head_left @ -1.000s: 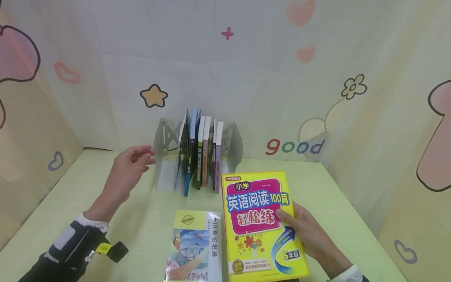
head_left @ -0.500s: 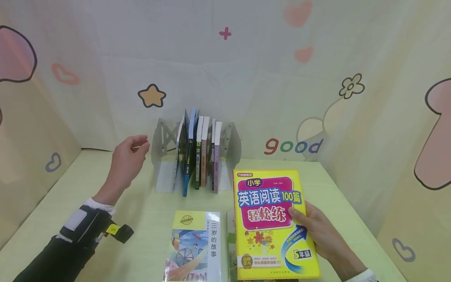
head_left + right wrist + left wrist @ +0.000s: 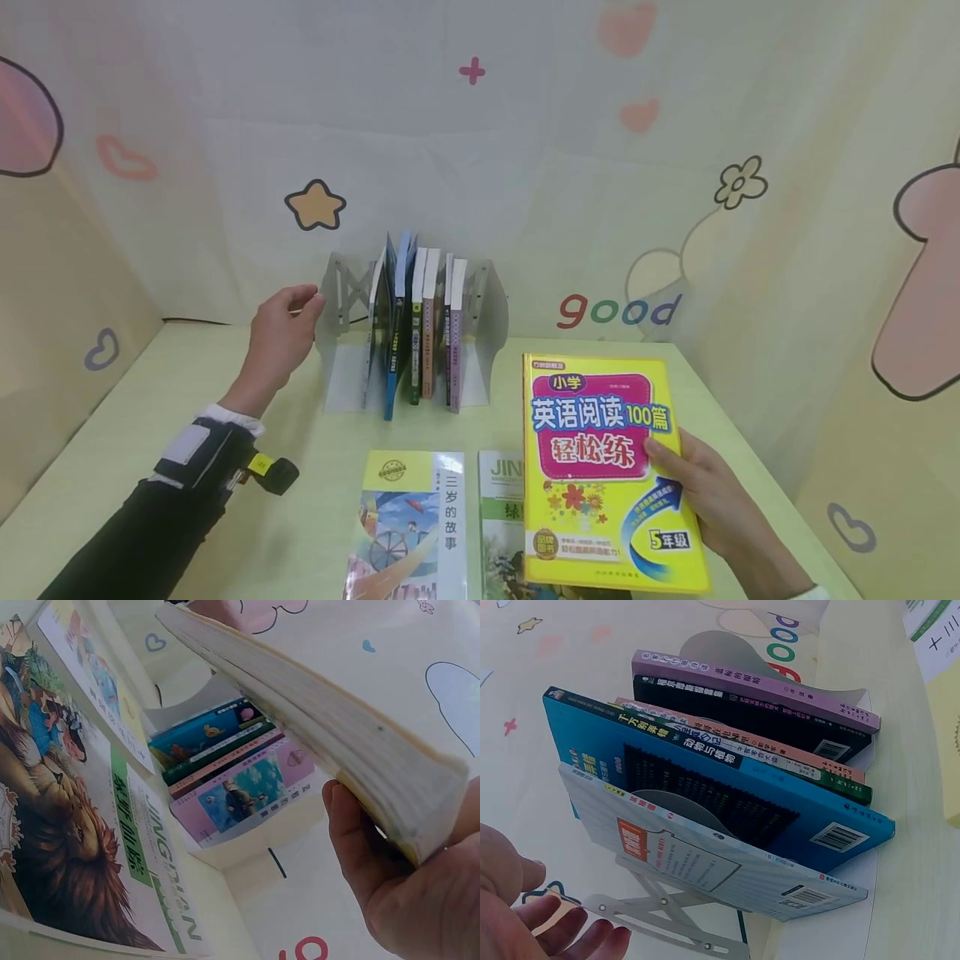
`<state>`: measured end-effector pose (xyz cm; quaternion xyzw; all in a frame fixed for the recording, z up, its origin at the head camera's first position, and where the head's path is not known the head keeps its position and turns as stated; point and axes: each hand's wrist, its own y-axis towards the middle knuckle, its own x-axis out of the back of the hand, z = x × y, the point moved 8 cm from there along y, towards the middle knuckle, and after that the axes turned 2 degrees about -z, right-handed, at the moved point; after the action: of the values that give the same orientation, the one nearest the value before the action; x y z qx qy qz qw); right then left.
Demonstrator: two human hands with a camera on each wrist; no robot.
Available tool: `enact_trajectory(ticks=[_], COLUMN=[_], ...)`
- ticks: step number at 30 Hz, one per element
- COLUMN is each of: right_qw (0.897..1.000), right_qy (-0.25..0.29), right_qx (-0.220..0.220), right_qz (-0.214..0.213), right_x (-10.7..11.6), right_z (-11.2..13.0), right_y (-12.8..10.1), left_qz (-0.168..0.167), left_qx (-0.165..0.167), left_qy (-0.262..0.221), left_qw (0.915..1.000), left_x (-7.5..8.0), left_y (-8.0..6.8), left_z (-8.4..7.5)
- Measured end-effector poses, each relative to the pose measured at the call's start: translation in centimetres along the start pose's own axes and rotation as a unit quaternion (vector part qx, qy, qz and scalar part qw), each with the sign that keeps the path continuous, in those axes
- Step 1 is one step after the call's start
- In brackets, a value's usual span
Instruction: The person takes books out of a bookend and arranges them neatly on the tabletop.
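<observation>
Sleeve (image 3: 127, 542), black with a white cuff, leads up to the left hand (image 3: 281, 337); its fingers curve loosely, grasping nothing, just beside the grey rack (image 3: 493, 312), and whether they touch it I cannot tell. Smooth curved end plates and flat crossed struts make up this rack, which bears thin upright paperbacks (image 3: 417, 346), some leaning, their spine print too small to read in the head view. Nearer, a storybook (image 3: 401, 533) with a painted wheel lies flat on the pale table (image 3: 315, 517), its bottom cut off. Next comes a green-banded book (image 3: 501, 508), largely covered by the yellow book (image 3: 611, 492). That one is held tilted above the table: glossy, thick and rectangular, with a magenta title panel, printed flowers, a blue arrow and pale page edges. Farthest right, the right hand (image 3: 712, 500) grips its edge, thumb on the front cover, fingers behind it and hidden from the head camera.
</observation>
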<state>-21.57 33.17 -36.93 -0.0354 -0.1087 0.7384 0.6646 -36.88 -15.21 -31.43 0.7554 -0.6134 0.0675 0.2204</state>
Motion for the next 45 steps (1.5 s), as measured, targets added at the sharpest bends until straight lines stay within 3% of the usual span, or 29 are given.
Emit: enact_trajectory(ticks=[5,11,21,29,37,45], right_qw=[1.0,0.999,0.998,0.997,0.994,0.994], right_qy=[0.004,0.022,0.029,0.018,0.039,0.039], right_qx=[-0.018,-0.029,-0.031,-0.04,-0.037,-0.068], right_qz=[-0.014,0.013,0.052,0.056,0.096,0.072], right_x=[0.8,0.7,-0.2,-0.8,-2.3,-3.3], right_z=[-0.2,-0.9,-2.7,-4.3,-5.8,-7.1], right_y=[-0.4,-0.7,-0.3,0.0,0.2,0.5], left_qz=[-0.003,-0.005,0.044,0.039,0.025,0.017], left_qx=[0.005,0.008,0.058,0.051,0.045,0.037], left_qy=[-0.001,-0.002,-0.068,-0.063,-0.062,-0.061], left_qw=[1.0,1.0,0.995,0.9959,0.9967,0.9973], left_x=[-0.1,0.0,-0.3,-0.1,0.0,0.1], left_y=[0.2,0.3,0.5,0.7,0.4,0.3], left_z=[0.2,0.4,1.2,1.3,1.4,1.3])
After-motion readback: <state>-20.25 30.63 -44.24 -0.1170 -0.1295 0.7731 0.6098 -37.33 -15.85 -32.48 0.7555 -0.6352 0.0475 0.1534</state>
